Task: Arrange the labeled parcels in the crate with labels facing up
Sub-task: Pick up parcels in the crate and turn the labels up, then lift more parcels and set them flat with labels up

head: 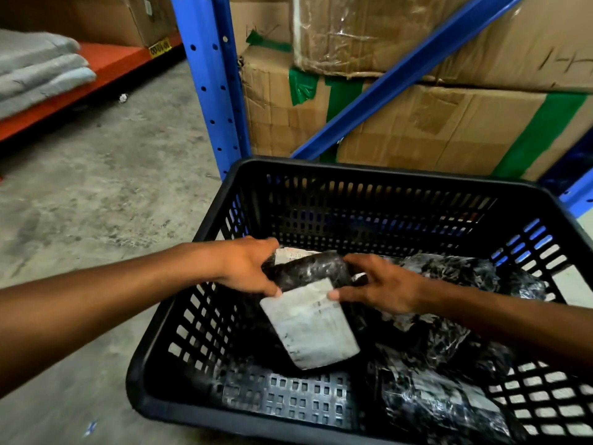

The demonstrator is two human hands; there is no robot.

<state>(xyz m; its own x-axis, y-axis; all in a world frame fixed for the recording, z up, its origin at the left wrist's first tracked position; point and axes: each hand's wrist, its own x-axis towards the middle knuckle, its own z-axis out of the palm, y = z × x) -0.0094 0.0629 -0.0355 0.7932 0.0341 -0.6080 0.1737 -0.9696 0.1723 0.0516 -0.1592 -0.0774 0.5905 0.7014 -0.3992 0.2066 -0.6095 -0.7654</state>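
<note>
grey folded mats point(38, 69) lie stacked on an orange shelf point(112, 59) at far left, above a bare concrete floor point(96, 187). the left hand point(247, 266) reaches over the left wall of the black slotted crate point(199, 332), its fingers and thumb curled around the left side of a black plastic-wrapped parcel point(308, 271). the parcel's white label point(309, 322) faces up and tilts toward the camera, print too blurred to read. the parcel sits inside the crate, left of centre, lifted a little above the perforated bottom. behind the crate stands a blue rack upright point(211, 85) with taped cardboard boxes point(433, 130) beside it. the right hand point(385, 287) grips the same parcel's right side, thumb on the label's upper edge and fingers spread over the wrap. further black wrapped parcels point(449, 332) lie heaped in the right half of the crate, one near the front right corner point(442, 409) showing a pale label under shiny film.
</note>
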